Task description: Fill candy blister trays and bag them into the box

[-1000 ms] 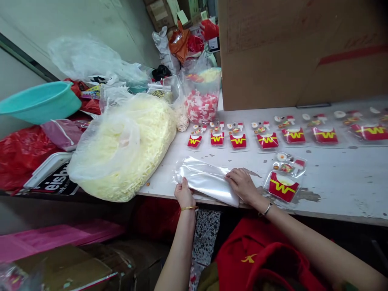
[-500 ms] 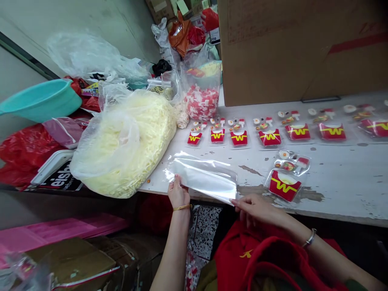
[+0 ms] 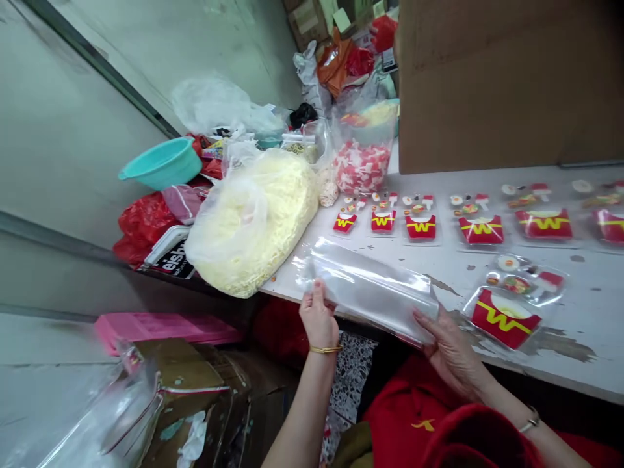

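A long stack of clear plastic bags (image 3: 365,279) spans the space between my hands at the table's front edge. My left hand (image 3: 319,315) pinches its left part, thumb on top. At the right end my right hand (image 3: 451,348) grips the stack, thumb above and the other fingers partly hidden beneath. To the right lies a filled clear packet (image 3: 517,299) with a red piece marked with a yellow W and small food-shaped pieces. Behind, similar packets (image 3: 422,224) form a row along the table (image 3: 370,250).
A big bag of pale yellow pieces (image 3: 258,221) lies at the left. Behind stands a bag of red and white pieces (image 3: 361,166), beside a large cardboard box (image 3: 507,91). A turquoise basin (image 3: 160,162) sits far left; cartons (image 3: 195,383) stand below.
My right hand has shifted from the near right corner to a fuller grip on the stack's right end. The stack is raised and tilted more. The view has turned left.
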Demonstrator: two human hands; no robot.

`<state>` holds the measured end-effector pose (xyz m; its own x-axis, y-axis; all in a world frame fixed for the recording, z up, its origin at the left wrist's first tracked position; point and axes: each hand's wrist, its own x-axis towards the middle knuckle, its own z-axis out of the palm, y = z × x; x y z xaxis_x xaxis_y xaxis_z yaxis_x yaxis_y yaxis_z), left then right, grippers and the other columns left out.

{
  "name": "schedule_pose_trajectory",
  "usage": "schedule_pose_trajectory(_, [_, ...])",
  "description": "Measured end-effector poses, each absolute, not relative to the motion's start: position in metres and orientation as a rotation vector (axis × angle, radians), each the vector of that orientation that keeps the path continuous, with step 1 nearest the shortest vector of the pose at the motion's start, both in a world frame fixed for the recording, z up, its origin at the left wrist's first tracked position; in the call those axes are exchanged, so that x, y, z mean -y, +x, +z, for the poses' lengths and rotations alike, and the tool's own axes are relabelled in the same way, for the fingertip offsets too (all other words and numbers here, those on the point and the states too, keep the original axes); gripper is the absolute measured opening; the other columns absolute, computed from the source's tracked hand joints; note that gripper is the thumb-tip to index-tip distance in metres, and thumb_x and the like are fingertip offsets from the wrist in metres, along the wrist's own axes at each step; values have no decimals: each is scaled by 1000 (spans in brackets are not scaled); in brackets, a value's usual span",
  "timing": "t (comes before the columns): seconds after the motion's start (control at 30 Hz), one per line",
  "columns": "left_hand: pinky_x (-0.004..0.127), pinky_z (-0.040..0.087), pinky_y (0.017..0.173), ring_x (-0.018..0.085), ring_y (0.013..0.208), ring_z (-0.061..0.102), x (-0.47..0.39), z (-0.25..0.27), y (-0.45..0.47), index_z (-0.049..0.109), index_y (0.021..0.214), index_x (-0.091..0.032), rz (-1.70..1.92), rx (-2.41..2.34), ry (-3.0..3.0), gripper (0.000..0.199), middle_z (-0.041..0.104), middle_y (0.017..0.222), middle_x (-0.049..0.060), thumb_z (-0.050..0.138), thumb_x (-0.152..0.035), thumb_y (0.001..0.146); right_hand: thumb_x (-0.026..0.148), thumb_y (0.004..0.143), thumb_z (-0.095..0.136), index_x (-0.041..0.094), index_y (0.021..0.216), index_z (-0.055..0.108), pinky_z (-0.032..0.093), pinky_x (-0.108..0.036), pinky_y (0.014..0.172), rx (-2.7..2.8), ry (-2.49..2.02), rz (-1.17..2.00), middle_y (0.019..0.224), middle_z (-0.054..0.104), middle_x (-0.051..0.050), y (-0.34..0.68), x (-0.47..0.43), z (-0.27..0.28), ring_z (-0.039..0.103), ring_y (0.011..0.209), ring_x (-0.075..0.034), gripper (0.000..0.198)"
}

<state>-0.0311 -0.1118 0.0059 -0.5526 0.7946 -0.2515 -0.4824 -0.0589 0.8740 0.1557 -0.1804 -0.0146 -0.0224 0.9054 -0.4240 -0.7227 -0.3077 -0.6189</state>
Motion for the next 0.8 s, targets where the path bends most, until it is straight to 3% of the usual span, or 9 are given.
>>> schedule_pose_trajectory(0.1, [25,52,68,12,73,65,115,-20,-31,60,79,-15,1682,-1253,319,32,69,83,1,80,-35,65,34,74,76,33,130,48,53,-30,91,453,-1027,1539,121,64,-1,167,173,-23,62,108,-20,62])
schedule_pose_trajectory(0.2, [24,50,66,11,71,63,99,-28,-38,58,75,-16,1551,-1151,352,31,67,81,0,80,-33,64,37,77,71,27,113,60,51,-39,95,770,-1129,1367,107,70,-2,186,155,-22,64,103,-23,39])
schedule_pose_trajectory(0.3, [26,50,64,14,73,63,69,-23,-55,62,85,-17,1315,-1121,498,29,67,84,4,77,-34,67,31,81,64,27,106,66,49,-47,96,1279,-1150,1045,104,70,-2,203,128,-8,63,103,-27,26])
schedule_pose_trajectory(0.43, [27,49,59,14,64,60,39,-26,-86,63,98,-14,1194,-1400,763,31,66,80,5,72,-20,68,14,85,46,26,107,67,44,-47,103,1943,-909,751,121,65,-2,213,93,-3,53,122,-25,33])
schedule_pose_trajectory(0.57, [23,46,56,11,58,56,41,-49,-116,62,105,-15,1254,-1695,1013,41,64,78,2,68,-12,65,4,79,45,25,107,67,44,-44,102,2274,-915,775,129,60,-3,219,73,-33,42,132,-23,41])
schedule_pose_trajectory(0.67, [29,50,74,15,72,60,56,-55,-123,66,103,-17,1285,-1827,1443,33,65,88,6,64,-15,71,0,79,40,27,113,64,43,-43,103,2422,-997,746,134,56,-1,228,69,-49,32,138,-22,50])
schedule_pose_trajectory(0.8, [40,40,99,23,108,56,65,-32,-92,63,115,-24,1013,-1555,2210,32,64,111,10,56,-20,84,-2,75,44,28,122,59,30,-51,111,2583,-956,622,140,50,0,236,67,-46,22,142,-24,58])
